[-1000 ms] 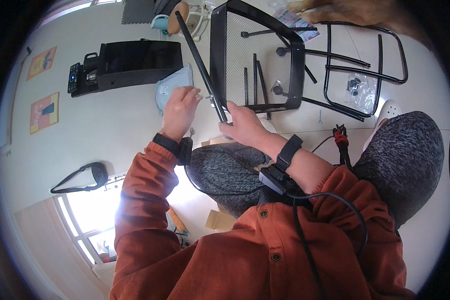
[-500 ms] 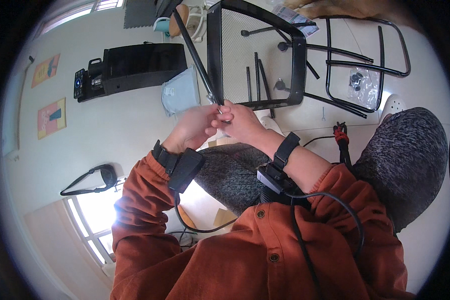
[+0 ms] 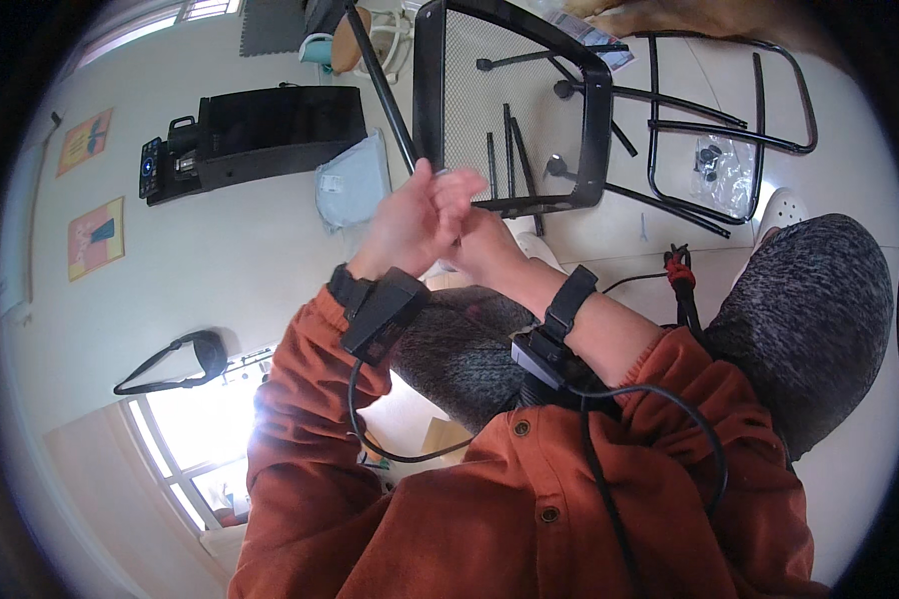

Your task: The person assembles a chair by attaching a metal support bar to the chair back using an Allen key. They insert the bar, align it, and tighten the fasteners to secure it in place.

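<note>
1. Floor (image 3: 220,260): pale and glossy; it carries all parts listed below.
2. Mesh chair back (image 3: 509,100): black frame, lying just ahead of the hands, joined to nothing visible.
3. Tube frames (image 3: 749,110): black bent tubing, loose on the floor at upper right, apart from the chair back.
4. Black case (image 3: 270,135): at upper left, with a pale blue pouch (image 3: 355,185) beside it.
5. Parts bag (image 3: 719,170): clear plastic, inside the tube frames, with small dark fittings still in it.
6. Left hand (image 3: 405,220) and right hand (image 3: 474,235): pressed together above the knees, fingers curled narrow around something small. The item itself is hidden between the fingers and cannot be identified.
7. Progress, as judged: assembly appears early. Main parts lie separate; frames, rods and bagged fittings remain unattached.
</note>
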`<action>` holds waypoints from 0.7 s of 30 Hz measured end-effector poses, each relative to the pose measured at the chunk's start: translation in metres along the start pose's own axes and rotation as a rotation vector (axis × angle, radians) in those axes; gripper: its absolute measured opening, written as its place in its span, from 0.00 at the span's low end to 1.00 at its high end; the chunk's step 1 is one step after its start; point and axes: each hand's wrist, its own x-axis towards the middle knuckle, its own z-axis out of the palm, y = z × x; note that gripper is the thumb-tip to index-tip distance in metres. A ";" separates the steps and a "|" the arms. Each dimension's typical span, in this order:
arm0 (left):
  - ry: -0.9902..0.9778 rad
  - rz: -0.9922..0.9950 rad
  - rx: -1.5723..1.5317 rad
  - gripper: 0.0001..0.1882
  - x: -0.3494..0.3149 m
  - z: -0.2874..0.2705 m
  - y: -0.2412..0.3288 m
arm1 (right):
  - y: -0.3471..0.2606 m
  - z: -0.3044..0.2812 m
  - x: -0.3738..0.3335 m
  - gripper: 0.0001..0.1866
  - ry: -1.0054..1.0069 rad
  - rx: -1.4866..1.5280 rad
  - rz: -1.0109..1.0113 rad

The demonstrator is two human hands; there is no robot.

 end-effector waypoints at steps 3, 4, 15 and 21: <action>0.083 0.239 0.879 0.23 -0.015 0.005 0.008 | -0.003 -0.003 -0.001 0.22 0.051 0.032 -0.121; 0.115 0.527 1.247 0.19 -0.019 0.006 0.009 | -0.005 -0.005 -0.001 0.22 0.032 -0.011 -0.073; 0.335 0.879 1.679 0.07 0.000 -0.031 0.027 | -0.010 -0.007 0.000 0.20 0.019 -0.063 0.005; 0.464 0.438 0.702 0.08 0.004 -0.057 0.024 | -0.010 -0.005 -0.003 0.20 0.020 -0.040 0.008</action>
